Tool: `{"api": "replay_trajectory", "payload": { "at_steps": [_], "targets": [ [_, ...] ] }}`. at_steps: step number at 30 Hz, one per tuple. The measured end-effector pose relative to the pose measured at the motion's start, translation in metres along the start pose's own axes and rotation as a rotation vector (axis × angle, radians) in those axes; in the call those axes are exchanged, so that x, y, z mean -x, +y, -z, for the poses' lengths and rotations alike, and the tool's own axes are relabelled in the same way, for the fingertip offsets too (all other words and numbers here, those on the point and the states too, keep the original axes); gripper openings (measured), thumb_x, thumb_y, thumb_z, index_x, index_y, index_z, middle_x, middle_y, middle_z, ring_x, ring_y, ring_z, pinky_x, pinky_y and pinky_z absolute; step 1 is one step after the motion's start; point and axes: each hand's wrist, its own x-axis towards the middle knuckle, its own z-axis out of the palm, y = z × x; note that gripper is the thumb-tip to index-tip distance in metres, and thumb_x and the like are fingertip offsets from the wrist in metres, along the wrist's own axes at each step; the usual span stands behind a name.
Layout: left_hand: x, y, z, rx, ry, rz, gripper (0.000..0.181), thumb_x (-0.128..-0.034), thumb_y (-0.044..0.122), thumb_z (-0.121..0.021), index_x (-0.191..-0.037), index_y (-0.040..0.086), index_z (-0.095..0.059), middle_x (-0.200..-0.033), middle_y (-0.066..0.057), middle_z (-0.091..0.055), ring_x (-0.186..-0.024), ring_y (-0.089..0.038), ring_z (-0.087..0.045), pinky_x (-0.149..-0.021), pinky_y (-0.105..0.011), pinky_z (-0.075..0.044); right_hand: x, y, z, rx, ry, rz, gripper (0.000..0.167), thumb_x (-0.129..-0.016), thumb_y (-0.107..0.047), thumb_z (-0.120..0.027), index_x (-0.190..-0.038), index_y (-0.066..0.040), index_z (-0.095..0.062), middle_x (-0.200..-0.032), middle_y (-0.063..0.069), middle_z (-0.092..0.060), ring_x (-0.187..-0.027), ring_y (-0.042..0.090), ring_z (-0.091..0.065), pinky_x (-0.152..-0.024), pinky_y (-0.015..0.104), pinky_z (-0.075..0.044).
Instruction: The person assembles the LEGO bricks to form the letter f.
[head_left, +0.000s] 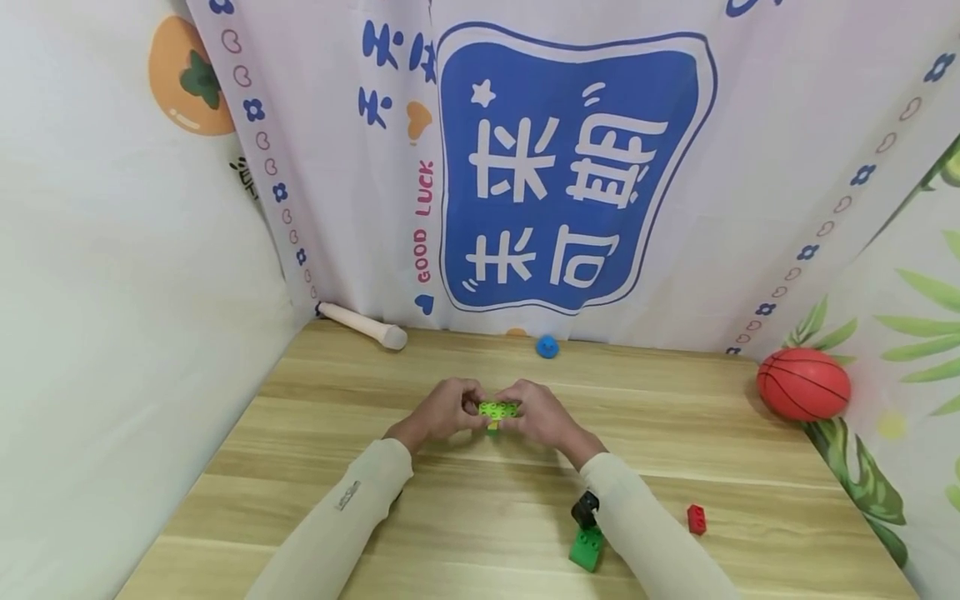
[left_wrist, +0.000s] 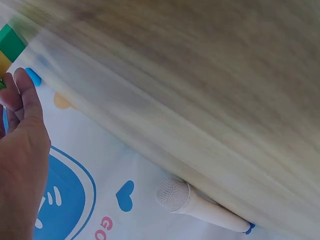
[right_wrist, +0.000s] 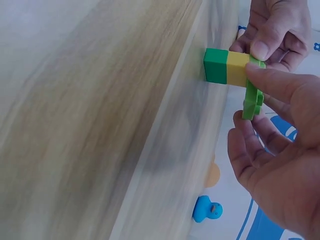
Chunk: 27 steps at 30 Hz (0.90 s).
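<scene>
A light green studded brick (head_left: 498, 410) tops a short stack, with a yellow block (right_wrist: 237, 68) under it and a dark green block (right_wrist: 216, 66) at the bottom, standing on the table. My left hand (head_left: 448, 410) pinches the light green brick's left end between thumb and fingers. From the other side my right hand (head_left: 542, 415) holds its right end, thumb on the near side, as the right wrist view also shows. In the left wrist view only part of the left hand (left_wrist: 25, 150) appears at the left edge.
A white microphone (head_left: 365, 326) lies at the back left, a small blue duck (head_left: 547, 347) at the back. A red ball (head_left: 804, 384) is at the right. Near my right forearm are a green brick (head_left: 587, 548), a black piece (head_left: 585, 509) and a red brick (head_left: 697, 520).
</scene>
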Motion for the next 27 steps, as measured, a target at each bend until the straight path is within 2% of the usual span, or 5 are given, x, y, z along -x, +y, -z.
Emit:
{"api": "replay_trajectory", "payload": {
  "at_steps": [6,10,20,25,27],
  "targets": [
    [-0.002,0.001,-0.001,0.003,-0.003,0.008,0.019,-0.0877,0.007,-0.088,-0.100,0.003,-0.074,-0.093,-0.007,-0.074,-0.079,-0.007,-0.064,-0.071,-0.017,-0.054,0.018,0.008,0.013,-0.016,0.003,-0.006,0.038,-0.094,-0.012,-0.083,-0.130,-0.005,-0.074,-0.127,0.013,-0.073,-0.115,0.032,-0.071,-0.100,0.051,-0.060],
    [-0.002,0.001,-0.002,0.010,-0.008,0.027,0.020,-0.0873,0.008,-0.089,-0.101,0.004,-0.074,-0.093,-0.006,-0.073,-0.079,-0.008,-0.063,-0.070,-0.017,-0.052,0.041,0.023,0.031,-0.031,0.025,-0.014,0.037,-0.098,-0.011,-0.078,-0.132,0.000,-0.071,-0.127,0.017,-0.074,-0.116,0.036,-0.070,-0.100,0.053,-0.060],
    [-0.003,-0.001,0.001,0.020,-0.017,0.031,0.022,-0.0869,0.009,-0.089,-0.102,0.004,-0.074,-0.093,-0.007,-0.071,-0.080,-0.009,-0.060,-0.070,-0.018,-0.051,0.135,0.071,0.089,0.036,0.071,-0.052,0.032,-0.101,-0.017,-0.075,-0.128,-0.002,-0.072,-0.124,0.015,-0.074,-0.114,0.036,-0.070,-0.092,0.056,-0.061],
    [-0.003,-0.001,0.001,0.024,-0.023,0.044,0.022,-0.0872,0.009,-0.089,-0.103,0.004,-0.074,-0.095,-0.006,-0.071,-0.081,-0.010,-0.060,-0.070,-0.018,-0.051,0.184,0.094,0.112,0.018,0.013,-0.128,0.051,-0.095,-0.021,-0.083,-0.137,0.003,-0.065,-0.132,0.023,-0.069,-0.118,0.043,-0.066,-0.092,0.059,-0.060],
    [-0.003,-0.001,0.000,0.021,-0.024,0.051,0.022,-0.0872,0.009,-0.089,-0.104,0.005,-0.074,-0.095,-0.006,-0.071,-0.081,-0.010,-0.060,-0.071,-0.018,-0.051,0.203,0.103,0.117,0.018,-0.021,-0.154,0.060,-0.092,-0.025,-0.086,-0.139,0.004,-0.063,-0.135,0.024,-0.068,-0.119,0.042,-0.066,-0.093,0.056,-0.060]
  ]
}}
